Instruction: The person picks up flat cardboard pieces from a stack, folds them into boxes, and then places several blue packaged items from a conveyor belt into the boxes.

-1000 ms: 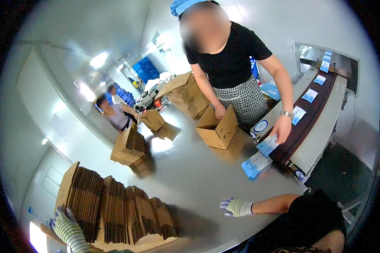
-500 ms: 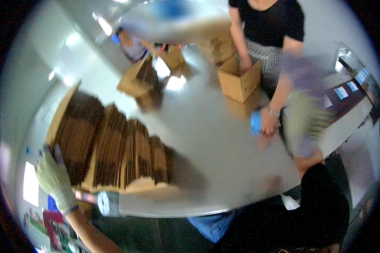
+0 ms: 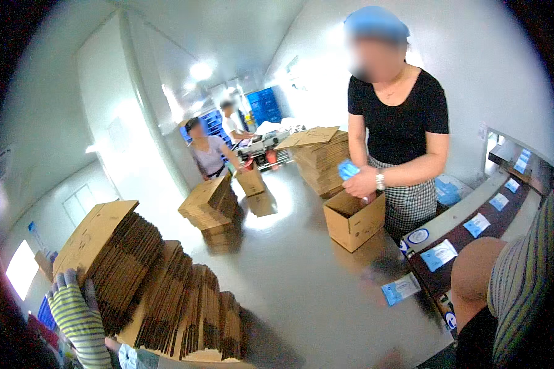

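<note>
My left hand [image 3: 79, 317], in a yellow and grey striped glove, rests against the near left end of a leaning row of flattened cardboard boxes [image 3: 120, 264]. Its grey-tipped fingers are spread over the outer board's edge. At the right rim, very close to the camera, is my right hand's striped glove [image 3: 523, 289], raised; its fingers lie outside the picture. Across the table a person holds blue packets [image 3: 349, 169] over an open carton [image 3: 354, 224]. A blue and white packet [image 3: 402, 289] lies by the table's right edge.
On the right a dark conveyor belt [image 3: 455, 270] carries several flat blue and white packets. More flattened cardboard is stacked mid-table [image 3: 209, 206] and beside the co-worker [image 3: 320, 157]. A second person works at another carton [image 3: 250, 182] farther back on the grey table [image 3: 277, 270].
The view has tilted up, showing more of the room. My left hand stays at the cardboard row. The co-worker's hand has lifted off the table to the carton, with blue packets.
</note>
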{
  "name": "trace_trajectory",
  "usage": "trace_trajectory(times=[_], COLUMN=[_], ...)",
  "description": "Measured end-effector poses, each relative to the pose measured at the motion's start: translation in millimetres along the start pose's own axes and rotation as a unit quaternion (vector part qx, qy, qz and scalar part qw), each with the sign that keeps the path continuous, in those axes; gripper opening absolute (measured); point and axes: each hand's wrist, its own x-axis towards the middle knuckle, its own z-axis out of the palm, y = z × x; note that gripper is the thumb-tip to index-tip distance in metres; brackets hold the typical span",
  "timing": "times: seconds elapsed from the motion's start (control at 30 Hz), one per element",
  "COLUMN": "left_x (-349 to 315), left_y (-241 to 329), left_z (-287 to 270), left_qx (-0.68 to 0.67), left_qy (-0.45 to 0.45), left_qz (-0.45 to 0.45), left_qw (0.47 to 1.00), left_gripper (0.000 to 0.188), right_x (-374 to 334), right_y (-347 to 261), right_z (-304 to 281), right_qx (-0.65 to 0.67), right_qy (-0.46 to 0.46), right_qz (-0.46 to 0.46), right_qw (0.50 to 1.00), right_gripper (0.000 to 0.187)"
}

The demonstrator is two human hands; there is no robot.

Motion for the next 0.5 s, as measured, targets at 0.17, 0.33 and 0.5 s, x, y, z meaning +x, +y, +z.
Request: trace_trajectory(times=[0.17,0.33,0.5], left_x=[6.5,19.3,18.7], left_y=[5.6,8.1,7.0], left_z=[-21.9,-31.5,-28.5], left_qx=[-0.001,0.053,0.013], left_qy=[-0.058,-0.025,-0.047], left_qz=[0.004,0.012,-0.033], left_qw=[0.998,0.998,0.998], left_gripper=[0.029,0.031,0.035], right_x=[2.9,10.7,7.8], right_y=[-7.9,-17.8,-62.1], right_z=[-24.6,-50.5,-83.3], right_qx=[-0.027,-0.006,-0.027], right_qy=[0.071,0.138,0.205], right_qz=[-0.028,-0.053,-0.087], right_qw=[0.997,0.989,0.975], right_gripper=[0.05,0.048,0.045])
